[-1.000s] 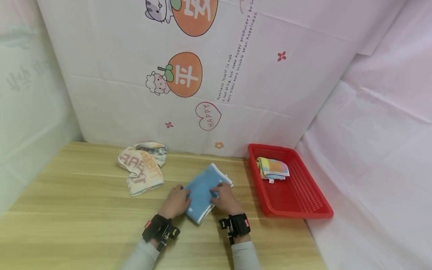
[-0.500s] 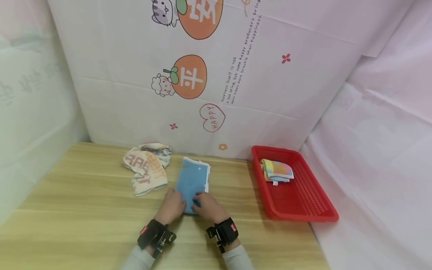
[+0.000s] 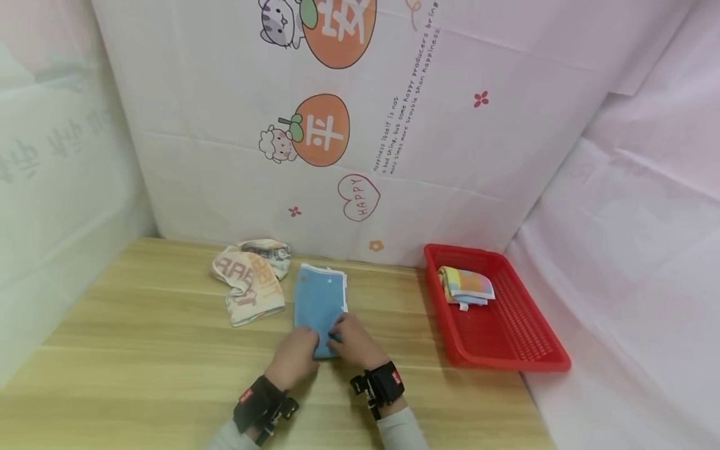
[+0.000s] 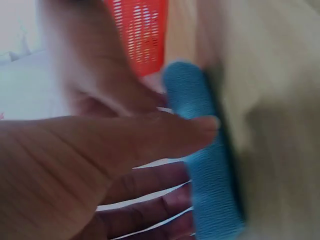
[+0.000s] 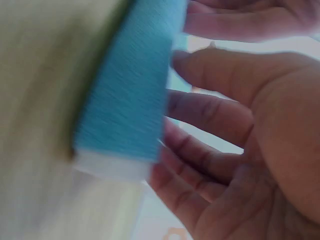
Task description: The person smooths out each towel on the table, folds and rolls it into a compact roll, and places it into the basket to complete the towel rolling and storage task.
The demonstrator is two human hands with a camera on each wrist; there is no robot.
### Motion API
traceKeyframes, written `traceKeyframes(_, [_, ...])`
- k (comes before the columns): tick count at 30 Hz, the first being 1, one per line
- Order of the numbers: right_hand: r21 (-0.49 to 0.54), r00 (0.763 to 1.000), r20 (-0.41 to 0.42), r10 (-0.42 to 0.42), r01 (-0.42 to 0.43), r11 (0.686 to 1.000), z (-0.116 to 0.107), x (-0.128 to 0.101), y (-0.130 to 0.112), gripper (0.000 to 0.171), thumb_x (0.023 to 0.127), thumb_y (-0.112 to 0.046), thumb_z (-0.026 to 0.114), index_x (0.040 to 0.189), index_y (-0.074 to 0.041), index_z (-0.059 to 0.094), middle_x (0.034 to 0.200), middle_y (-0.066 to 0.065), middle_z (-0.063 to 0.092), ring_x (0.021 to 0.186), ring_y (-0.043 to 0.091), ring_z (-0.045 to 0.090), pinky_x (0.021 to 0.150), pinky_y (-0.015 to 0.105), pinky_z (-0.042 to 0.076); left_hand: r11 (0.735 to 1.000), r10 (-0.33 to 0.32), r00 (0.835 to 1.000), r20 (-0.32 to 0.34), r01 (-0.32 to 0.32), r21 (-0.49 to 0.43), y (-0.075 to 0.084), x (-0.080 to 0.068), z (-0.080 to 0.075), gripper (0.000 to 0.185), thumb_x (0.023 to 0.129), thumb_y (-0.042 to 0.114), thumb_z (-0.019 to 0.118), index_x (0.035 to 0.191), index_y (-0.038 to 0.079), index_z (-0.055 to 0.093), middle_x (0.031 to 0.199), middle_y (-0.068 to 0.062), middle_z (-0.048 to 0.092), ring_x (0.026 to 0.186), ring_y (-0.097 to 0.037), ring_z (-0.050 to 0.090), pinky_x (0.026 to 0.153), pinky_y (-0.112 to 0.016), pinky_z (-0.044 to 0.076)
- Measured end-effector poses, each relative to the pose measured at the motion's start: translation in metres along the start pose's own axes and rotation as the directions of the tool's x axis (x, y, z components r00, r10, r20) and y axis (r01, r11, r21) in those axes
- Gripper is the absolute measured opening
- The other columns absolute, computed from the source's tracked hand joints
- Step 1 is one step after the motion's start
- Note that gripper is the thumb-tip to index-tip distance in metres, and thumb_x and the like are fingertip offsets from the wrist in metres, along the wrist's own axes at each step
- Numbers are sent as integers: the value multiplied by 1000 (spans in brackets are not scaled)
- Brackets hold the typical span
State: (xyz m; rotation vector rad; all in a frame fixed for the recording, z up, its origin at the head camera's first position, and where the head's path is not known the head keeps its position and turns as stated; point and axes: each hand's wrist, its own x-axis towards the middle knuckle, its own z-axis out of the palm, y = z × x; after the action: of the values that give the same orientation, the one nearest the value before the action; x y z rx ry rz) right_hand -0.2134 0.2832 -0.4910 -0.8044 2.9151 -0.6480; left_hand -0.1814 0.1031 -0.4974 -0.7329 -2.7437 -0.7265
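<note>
A blue folded towel (image 3: 319,294) with white edging lies on the table, its long side pointing away from me. At its near end my left hand (image 3: 294,356) grips the folded edge; the left wrist view puts the thumb on the thick blue fold (image 4: 192,125) and the fingers behind it. My right hand (image 3: 357,342) rests on the towel's right near part. In the right wrist view its loosely bent fingers (image 5: 210,110) touch the towel's upper face, and the white trim (image 5: 112,165) shows at the side.
Left of the blue towel lies a crumpled cream towel (image 3: 253,290) with printed letters. A red basket (image 3: 450,340) stands at the right, with a folded multicoloured towel (image 3: 469,284) inside. White printed cloth (image 3: 416,206) walls off the table's back and sides.
The blue towel has turned from slanted to nearly straight and shifted left, both hands moving with it. Lately the left hand has come round to the towel's near end.
</note>
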Motion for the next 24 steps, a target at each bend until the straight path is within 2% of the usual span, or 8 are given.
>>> traceKeyframes(4, [52, 1000, 29, -7, 5, 999, -8, -4, -13, 9, 90, -7, 74, 86, -4, 80, 79, 2, 72, 67, 4, 55, 63, 17, 48, 999, 38, 998, -56, -38, -9, -5, 0, 12, 28, 62, -6, 80, 76, 6, 58, 75, -7, 57, 71, -24, 55, 62, -40, 50])
traceKeyframes(7, [89, 997, 79, 4, -11, 996, -7, -6, -22, 8, 84, -6, 77, 76, -6, 77, 66, -4, 66, 55, 0, 45, 52, 14, 42, 999, 32, 999, -33, -33, -35, -13, 5, 16, 22, 70, -5, 75, 74, 8, 58, 72, -5, 56, 67, -22, 54, 58, -39, 47])
traceKeyframes(9, [65, 997, 73, 12, -16, 998, -3, -6, -23, 7, 79, -6, 81, 80, -6, 74, 71, -4, 66, 60, 1, 48, 57, 16, 45, 998, 22, 1000, 22, -21, -56, -17, 9, 15, 19, 74, 0, 74, 73, 9, 57, 70, -4, 56, 66, -22, 54, 57, -39, 47])
traceKeyframes(12, [3, 1000, 27, 9, -9, 1000, 6, -4, -21, 19, 74, -4, 82, 89, -6, 72, 82, -3, 68, 73, 5, 56, 69, 20, 51, 996, 6, 994, 108, 4, -89, -21, 15, 10, 18, 80, 3, 72, 73, 9, 57, 70, -4, 56, 64, -21, 53, 56, -39, 47])
traceKeyframes(15, [-46, 1000, -5, 2, -3, 999, 11, -1, -21, 19, 80, -2, 77, 98, -7, 74, 92, -2, 71, 83, 6, 62, 77, 22, 54, 992, 2, 986, 168, 20, -127, -23, 18, 4, 16, 82, 3, 69, 74, 8, 56, 72, -5, 57, 65, -21, 53, 57, -39, 47])
traceKeyframes(18, [-79, 1000, -12, -27, 26, 997, 16, 2, -20, 13, 88, 1, 68, 95, -8, 75, 89, -2, 72, 79, 4, 61, 73, 20, 53, 984, 3, 974, 226, 37, -173, -25, 17, -3, 16, 82, 3, 68, 73, 8, 55, 72, -3, 54, 65, -19, 50, 57, -37, 45])
traceKeyframes(21, [-73, 999, 0, -48, 48, 996, 19, 3, -17, 16, 92, 3, 63, 92, -8, 75, 86, -2, 71, 76, 3, 58, 69, 19, 50, 976, 14, 970, 243, 40, -215, -26, 16, -9, 16, 81, 3, 67, 73, 8, 54, 71, -2, 51, 64, -18, 47, 55, -35, 41])
traceKeyframes(24, [-49, 998, 15, -57, 58, 997, 20, 4, -12, 18, 96, 3, 58, 89, -7, 72, 82, -1, 68, 73, 4, 54, 67, 19, 47, 971, 42, 977, 211, 10, -239, -27, 16, -11, 15, 85, 4, 69, 75, 7, 58, 71, -1, 53, 65, -17, 49, 56, -34, 42])
